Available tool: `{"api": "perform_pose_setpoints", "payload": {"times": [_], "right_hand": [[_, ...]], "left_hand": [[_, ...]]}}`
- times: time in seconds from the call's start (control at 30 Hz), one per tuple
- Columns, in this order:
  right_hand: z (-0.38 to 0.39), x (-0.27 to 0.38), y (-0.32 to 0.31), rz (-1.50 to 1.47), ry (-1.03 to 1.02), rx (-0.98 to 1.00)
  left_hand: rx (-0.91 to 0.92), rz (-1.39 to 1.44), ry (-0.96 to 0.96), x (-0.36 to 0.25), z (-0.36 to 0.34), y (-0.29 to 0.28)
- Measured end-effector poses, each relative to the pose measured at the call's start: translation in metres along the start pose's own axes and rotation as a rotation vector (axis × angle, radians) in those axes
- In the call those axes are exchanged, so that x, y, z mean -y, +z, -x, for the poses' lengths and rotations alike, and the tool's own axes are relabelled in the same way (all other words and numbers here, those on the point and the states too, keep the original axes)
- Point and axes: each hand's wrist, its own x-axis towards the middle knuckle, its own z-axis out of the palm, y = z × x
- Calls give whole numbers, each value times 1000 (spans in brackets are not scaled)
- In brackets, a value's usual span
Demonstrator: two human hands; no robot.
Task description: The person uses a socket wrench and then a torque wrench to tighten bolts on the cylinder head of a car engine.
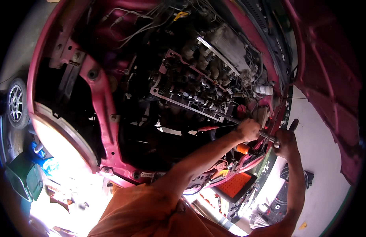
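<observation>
My left hand is closed around a socket extension bar, whose far end reaches down to the near corner of the open cylinder head. Camshafts lie exposed in that head. To the right, my right hand grips a ratchet wrench. Its metal head joins the bar between my two hands, and the end of its handle sticks out beyond my fingers. The tip of the bar is too dark to make out. A red-handled tool lies left of my left hand.
The pink car body rail crosses the engine bay at left, and the raised hood stands at right. Below my arms are an orange air filter panel and a black tool case. A wheel stands at far left.
</observation>
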Motion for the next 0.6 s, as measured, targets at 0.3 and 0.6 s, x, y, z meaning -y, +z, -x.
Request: {"api": "perform_pose_setpoints", "payload": {"times": [0.3,0.6], "right_hand": [[-26,27,-94,-110,-79,-115],[-103,44,-101,-383,71,-327]], "left_hand": [[-293,-6,111,-79,-3,-64],[-458,-248,260,-60,-38,-190]]}}
